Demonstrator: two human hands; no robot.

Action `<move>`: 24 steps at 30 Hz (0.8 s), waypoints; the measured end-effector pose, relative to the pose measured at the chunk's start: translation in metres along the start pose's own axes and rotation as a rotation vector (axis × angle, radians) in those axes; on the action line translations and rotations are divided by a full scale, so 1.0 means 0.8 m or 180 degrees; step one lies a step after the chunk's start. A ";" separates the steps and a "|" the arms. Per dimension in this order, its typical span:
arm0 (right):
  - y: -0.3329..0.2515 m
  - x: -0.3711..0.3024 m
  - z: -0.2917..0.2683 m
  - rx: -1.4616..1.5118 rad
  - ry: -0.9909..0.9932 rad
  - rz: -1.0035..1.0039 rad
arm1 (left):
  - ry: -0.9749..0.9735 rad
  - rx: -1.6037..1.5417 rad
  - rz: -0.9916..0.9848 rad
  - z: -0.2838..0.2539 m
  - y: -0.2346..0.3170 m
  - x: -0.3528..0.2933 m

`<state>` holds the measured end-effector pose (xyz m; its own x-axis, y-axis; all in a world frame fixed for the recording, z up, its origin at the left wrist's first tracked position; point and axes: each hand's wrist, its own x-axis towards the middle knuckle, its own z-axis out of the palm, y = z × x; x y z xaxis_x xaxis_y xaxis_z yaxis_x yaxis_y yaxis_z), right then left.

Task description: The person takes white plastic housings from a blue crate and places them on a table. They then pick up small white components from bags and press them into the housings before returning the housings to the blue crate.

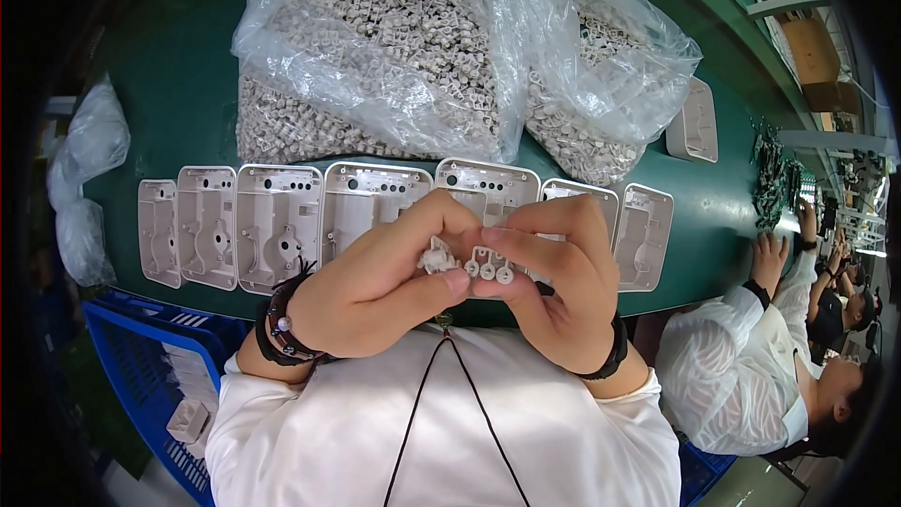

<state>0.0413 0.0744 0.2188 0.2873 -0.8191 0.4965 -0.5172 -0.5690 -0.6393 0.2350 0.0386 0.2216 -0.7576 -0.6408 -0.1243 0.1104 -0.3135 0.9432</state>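
Note:
My left hand (380, 268) is closed around a small clump of white plastic pieces (435, 256), which show between its thumb and fingers. Pinched in my right hand (568, 272) is a white plastic button strip (489, 268) with three round ends facing me. The left thumb tip comes close to the strip's left end; I cannot tell if it touches. Both hands are raised over a row of light grey plastic housings (282, 216), lying open side up with holes and posts inside. My hands cover parts of the middle housings.
Behind the row, a large clear plastic bag (375, 47) and a smaller bag (591, 84) hold heaps of small white parts. Another housing (694, 122) lies right of them. A blue crate (155, 385) stands at lower left. A co-worker in white (741, 366) sits at right.

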 end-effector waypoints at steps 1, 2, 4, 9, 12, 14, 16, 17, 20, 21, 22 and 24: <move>0.000 0.000 0.003 -0.0004 -0.0005 -0.0005 | 0.0011 0.0017 0.0031 0.000 -0.001 -0.001; -0.001 0.000 0.006 -0.0018 0.0086 0.0045 | 0.0022 0.0033 0.0059 0.001 -0.002 -0.001; -0.001 0.000 0.011 -0.0045 0.0270 0.0151 | 0.0029 0.0043 0.0089 -0.001 -0.004 -0.001; -0.005 0.008 0.004 -0.0546 -0.0240 0.0187 | 0.0358 0.1078 0.0048 -0.003 -0.005 0.003; 0.001 0.003 0.009 -0.0316 -0.0084 0.0197 | 0.0608 0.1891 0.0327 0.001 -0.004 0.005; -0.002 0.001 0.008 -0.0286 -0.0172 0.0249 | 0.0531 0.2203 0.0275 0.001 -0.001 0.001; -0.006 -0.002 0.005 -0.0187 -0.0362 0.0358 | 0.0482 0.2333 0.0247 0.001 0.002 -0.001; -0.008 -0.002 0.004 -0.0201 -0.0372 0.0373 | 0.0436 0.2280 0.0153 0.001 0.003 -0.001; -0.009 -0.002 0.003 -0.0232 -0.0368 0.0345 | 0.0344 0.2160 -0.0031 0.000 0.001 -0.002; -0.009 0.001 0.002 -0.0237 -0.0378 0.0346 | 0.0374 0.2058 0.0083 -0.001 -0.003 -0.002; -0.009 0.006 -0.003 -0.0359 -0.0520 0.0249 | 0.0405 0.1954 0.0198 -0.002 -0.007 -0.003; -0.003 0.016 -0.013 -0.0599 -0.0806 0.0047 | 0.0445 0.1842 0.0315 -0.005 -0.011 -0.006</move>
<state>0.0383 0.0659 0.2329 0.4581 -0.8328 0.3109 -0.6561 -0.5527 -0.5138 0.2404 0.0421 0.2126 -0.6655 -0.7458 -0.0295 -0.2217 0.1597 0.9620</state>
